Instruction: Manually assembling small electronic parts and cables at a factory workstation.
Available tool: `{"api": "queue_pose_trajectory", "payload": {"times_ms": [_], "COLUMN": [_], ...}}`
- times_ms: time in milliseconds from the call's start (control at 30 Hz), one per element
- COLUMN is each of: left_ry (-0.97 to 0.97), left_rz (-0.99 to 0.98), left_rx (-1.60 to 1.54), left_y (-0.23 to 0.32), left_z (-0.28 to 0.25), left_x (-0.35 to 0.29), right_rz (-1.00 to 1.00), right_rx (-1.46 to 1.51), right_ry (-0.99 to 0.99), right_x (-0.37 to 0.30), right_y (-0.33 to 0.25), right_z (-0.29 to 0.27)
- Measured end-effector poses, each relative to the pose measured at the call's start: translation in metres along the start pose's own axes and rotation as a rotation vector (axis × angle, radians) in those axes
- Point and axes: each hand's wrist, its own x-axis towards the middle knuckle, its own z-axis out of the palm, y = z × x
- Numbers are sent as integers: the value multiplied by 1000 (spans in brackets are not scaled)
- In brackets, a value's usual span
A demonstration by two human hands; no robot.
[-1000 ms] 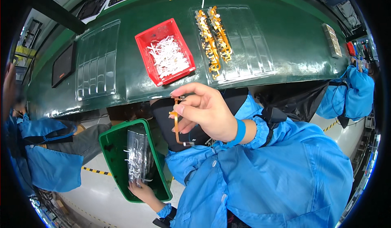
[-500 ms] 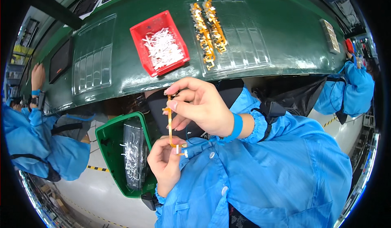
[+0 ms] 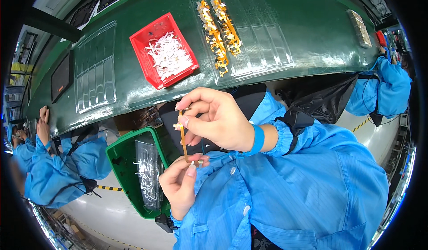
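A thin orange flex cable stretches upright between my two hands above my lap. My right hand, a blue band at its wrist, pinches the upper end between thumb and fingers. Lower down, my left hand grips the other end, where small white and metallic connector parts stick out past the thumb. On the bench, a clear plastic tray carries two rows of similar orange flex cables. A red bin full of small white strips stands to the left of that tray.
A green bin with clear plastic trays and white scraps stands below the bench edge. Another clear tray and a dark flat device lie left on the green bench. Co-workers in blue sit at both sides.
My left thumb has moved over the cable's lower end, covering more of its connectors. My right hand keeps its pinch. The view has shifted slightly, and the co-worker at left has moved.
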Motion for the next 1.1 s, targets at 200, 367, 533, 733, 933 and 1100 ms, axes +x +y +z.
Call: {"api": "queue_pose_trajectory", "payload": {"times_ms": [200,367,533,733,933,1100], "left_ry": [149,142,74,240,220,87], "left_rz": [79,196,239,286,721,660], "left_rx": [38,15,-2,390,748,805], "left_y": [3,-13,-25,-19,-15,-13], "left_z": [7,2,9,7,0,-2], "left_x": [4,12,14,7,11,8], "right_rz": [-5,-109,-256,-436,-591,-596], "right_rx": [-152,-456,-548,-695,-783,-761], "right_ry": [-86,-213,-280,-263,-377,-462], "right_x": [-11,-25,-23,-21,-18,-21], "right_y": [3,6,13,13,15,15], "right_z": [-7,-19,-16,-21,-22,-23]}}
